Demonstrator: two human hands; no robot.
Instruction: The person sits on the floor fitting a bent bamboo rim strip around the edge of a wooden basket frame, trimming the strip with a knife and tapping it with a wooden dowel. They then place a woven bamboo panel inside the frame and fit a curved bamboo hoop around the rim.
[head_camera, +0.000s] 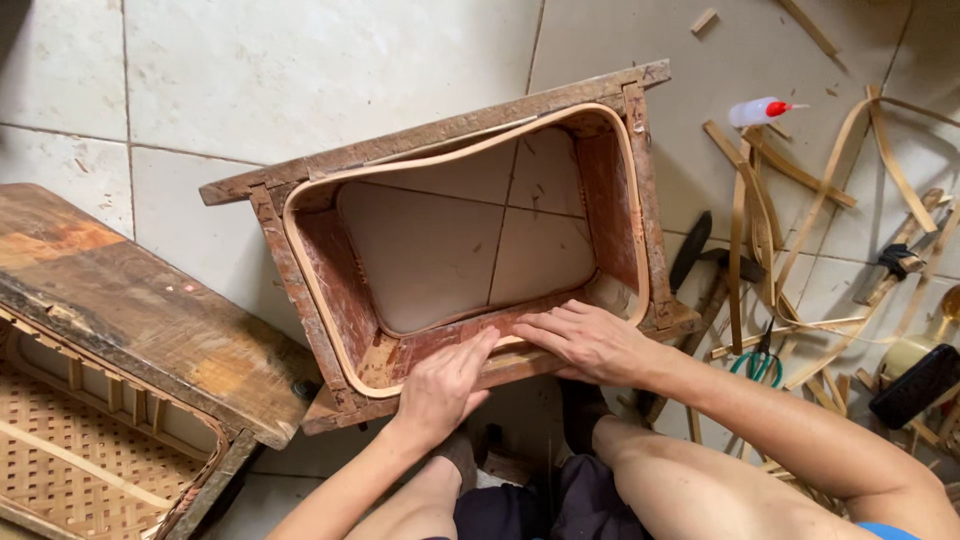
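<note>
Woven matting (70, 455) fills the lower left corner, set under a worn wooden board (130, 300) that lies on the tiled floor (300, 70). Just right of the board stands an open wooden frame (640, 200), its inside lined by a pale bent strip (300, 260) that follows the walls. Both hands rest on the frame's near edge: the left hand (440, 385) lies flat with fingers stretched onto the strip, holding nothing, and the right hand (590, 340) lies beside it, fingers spread and pressing the same edge, also empty. Further right, a hammer (715, 270), green-handled scissors (760, 365), loose pale strips (800, 200) and a small bottle with a red cap (755, 110) lie scattered on the tiles.
</note>
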